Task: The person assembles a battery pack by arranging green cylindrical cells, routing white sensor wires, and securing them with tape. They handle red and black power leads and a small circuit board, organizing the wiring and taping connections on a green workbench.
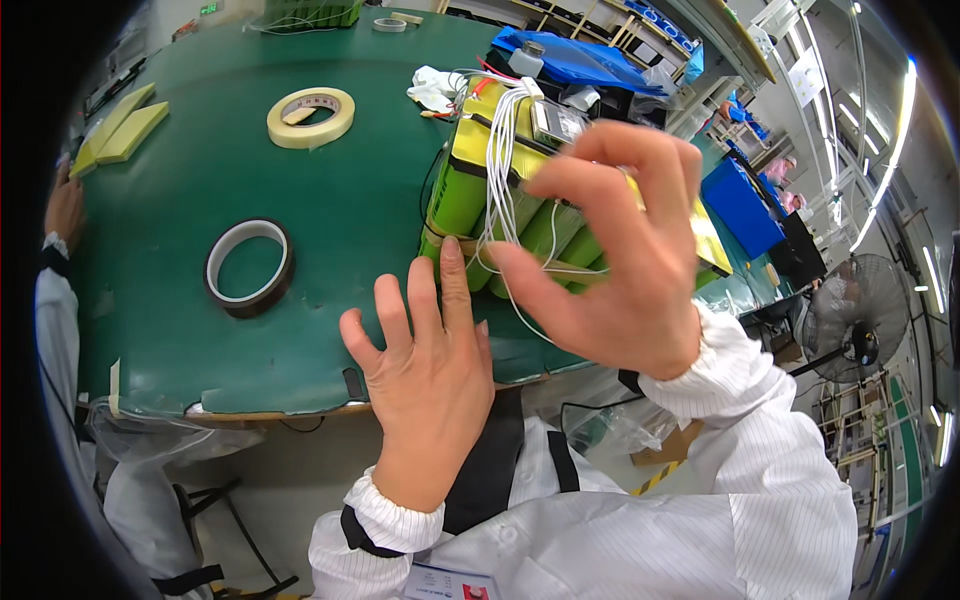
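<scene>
A green battery pack [541, 232] with a yellow top lies near the front edge of the table. A bundle of thin white wires [503, 150] hangs over its front, and a strip of tan tape runs along its cells. My left hand [425, 370] has its fingers spread, with the index fingertip against the pack's left lower corner, at the tape. Above the pack's right part is my right hand [625, 250], its fingers curved and its thumb apart from them. Nothing shows between those fingers. This hand hides part of the pack and its top.
On the green table [345, 210] lie a dark tape roll [283, 272], a cream tape roll [345, 122] and yellow blocks [135, 131]. Another person's hand [65, 208] rests at the left edge. Right of the pack are a blue bin [741, 205] and a fan [860, 315].
</scene>
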`<state>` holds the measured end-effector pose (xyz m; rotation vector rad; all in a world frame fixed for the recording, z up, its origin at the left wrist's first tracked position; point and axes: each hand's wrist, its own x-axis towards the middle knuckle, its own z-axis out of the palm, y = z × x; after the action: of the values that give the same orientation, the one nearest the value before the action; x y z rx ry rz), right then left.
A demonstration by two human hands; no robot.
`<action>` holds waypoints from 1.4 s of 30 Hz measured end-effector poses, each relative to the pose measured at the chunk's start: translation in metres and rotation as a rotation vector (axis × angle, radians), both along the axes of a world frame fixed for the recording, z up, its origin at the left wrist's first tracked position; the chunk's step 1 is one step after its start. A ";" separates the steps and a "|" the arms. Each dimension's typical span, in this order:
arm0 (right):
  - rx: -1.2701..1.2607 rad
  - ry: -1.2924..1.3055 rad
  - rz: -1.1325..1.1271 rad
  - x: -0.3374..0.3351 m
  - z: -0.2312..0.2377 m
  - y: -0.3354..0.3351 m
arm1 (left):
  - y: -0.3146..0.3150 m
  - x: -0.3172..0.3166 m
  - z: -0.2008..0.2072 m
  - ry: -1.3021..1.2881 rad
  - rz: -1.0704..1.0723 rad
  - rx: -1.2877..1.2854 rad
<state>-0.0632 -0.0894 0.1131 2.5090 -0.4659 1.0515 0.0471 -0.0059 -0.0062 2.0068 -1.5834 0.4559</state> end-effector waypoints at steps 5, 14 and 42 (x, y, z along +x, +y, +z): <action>0.327 -0.023 0.023 -0.020 -0.026 0.015 | -0.001 0.001 -0.004 -0.014 0.005 -0.025; 0.430 -0.172 -0.002 -0.046 -0.049 0.032 | 0.007 0.013 0.004 0.082 -0.110 -0.094; -0.079 0.218 -0.169 -0.075 -0.038 -0.018 | 0.008 0.058 0.061 0.787 -0.235 0.002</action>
<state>-0.1385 -0.1072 0.0749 2.4301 -0.5487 0.7104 0.1051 0.0021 0.0543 1.6526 -1.2644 -0.3912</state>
